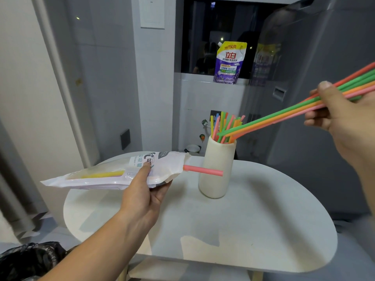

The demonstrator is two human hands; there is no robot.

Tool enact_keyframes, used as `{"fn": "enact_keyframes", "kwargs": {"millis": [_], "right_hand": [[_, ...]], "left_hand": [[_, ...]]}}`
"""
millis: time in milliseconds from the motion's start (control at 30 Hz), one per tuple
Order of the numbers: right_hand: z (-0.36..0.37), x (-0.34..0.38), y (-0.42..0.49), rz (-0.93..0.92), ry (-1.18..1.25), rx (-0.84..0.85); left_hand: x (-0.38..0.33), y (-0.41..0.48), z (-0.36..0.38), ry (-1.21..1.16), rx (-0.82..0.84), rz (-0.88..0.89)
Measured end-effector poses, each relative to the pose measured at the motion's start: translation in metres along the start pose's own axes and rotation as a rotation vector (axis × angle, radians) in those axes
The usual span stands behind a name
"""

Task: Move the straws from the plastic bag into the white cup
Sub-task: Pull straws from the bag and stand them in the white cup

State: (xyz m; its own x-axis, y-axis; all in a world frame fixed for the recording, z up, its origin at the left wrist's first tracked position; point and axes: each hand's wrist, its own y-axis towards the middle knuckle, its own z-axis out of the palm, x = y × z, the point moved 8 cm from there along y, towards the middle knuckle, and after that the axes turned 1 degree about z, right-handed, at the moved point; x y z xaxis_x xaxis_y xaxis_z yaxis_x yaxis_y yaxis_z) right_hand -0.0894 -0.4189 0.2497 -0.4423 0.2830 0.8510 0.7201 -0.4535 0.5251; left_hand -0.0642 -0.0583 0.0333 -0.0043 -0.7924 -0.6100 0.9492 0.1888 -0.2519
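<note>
My left hand [143,194] grips the white plastic bag [105,173] above the table's left side. A pink straw [203,170] sticks out of the bag's open right end, and a yellow straw shows through its clear window. The white cup [217,169] stands upright on the table with several coloured straws [225,126] in it. My right hand [341,116] pinches a bundle of green, orange and pink straws [280,116]. Their lower tips reach the cup's mouth.
The round white table [233,224] holds only the cup. A purple detergent pouch [230,62] stands on the window ledge behind. A grey fridge [316,138] is at the right. A black rubbish bag [28,258] sits at the bottom left.
</note>
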Motion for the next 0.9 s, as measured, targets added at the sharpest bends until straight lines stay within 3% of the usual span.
{"fn": "enact_keyframes", "kwargs": {"millis": [900], "right_hand": [[0.083, 0.039, 0.037, -0.076, -0.433, 0.076]], "left_hand": [[-0.004, -0.004, 0.002, 0.018, 0.017, 0.012]]}}
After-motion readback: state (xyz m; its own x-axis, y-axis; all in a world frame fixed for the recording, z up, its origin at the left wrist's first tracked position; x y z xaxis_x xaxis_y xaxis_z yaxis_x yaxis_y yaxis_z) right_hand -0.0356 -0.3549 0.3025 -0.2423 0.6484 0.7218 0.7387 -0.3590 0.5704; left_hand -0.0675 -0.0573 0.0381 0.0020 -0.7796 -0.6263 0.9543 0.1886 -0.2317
